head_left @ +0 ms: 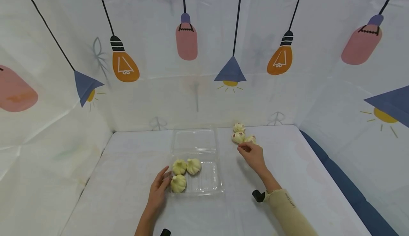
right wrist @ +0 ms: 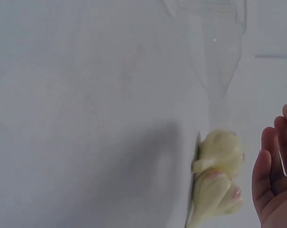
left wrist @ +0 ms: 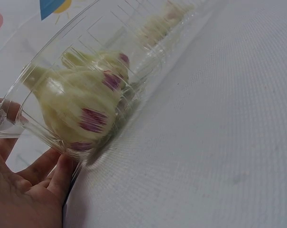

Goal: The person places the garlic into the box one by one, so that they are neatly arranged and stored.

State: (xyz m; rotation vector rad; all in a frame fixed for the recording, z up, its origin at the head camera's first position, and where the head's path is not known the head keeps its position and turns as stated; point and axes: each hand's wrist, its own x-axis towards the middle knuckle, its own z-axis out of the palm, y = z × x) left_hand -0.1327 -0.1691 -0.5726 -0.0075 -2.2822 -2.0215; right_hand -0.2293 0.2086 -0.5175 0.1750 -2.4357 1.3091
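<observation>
Three pale garlic bulbs (head_left: 178,183) sit in the left part of a clear plastic container (head_left: 209,194), whose lid (head_left: 195,140) lies folded back. My left hand (head_left: 158,188) holds the container's left edge; in the left wrist view, its fingers (left wrist: 61,175) touch the plastic beside a purple-marked garlic bulb (left wrist: 79,104). Over on the right, my right hand (head_left: 254,156) hovers by three more garlic bulbs (head_left: 238,137) grouped at the back of the table. Its fingers (right wrist: 263,178) are loosely bent and apart from the garlic bulbs (right wrist: 219,154) in the right wrist view.
A white cloth covers the table (head_left: 127,179). Behind it hangs a white backdrop (head_left: 204,97) printed with lamps and bulbs. Dark blue fabric (head_left: 342,182) runs along the right edge. A black wrist device (head_left: 258,196) sits at the right sleeve.
</observation>
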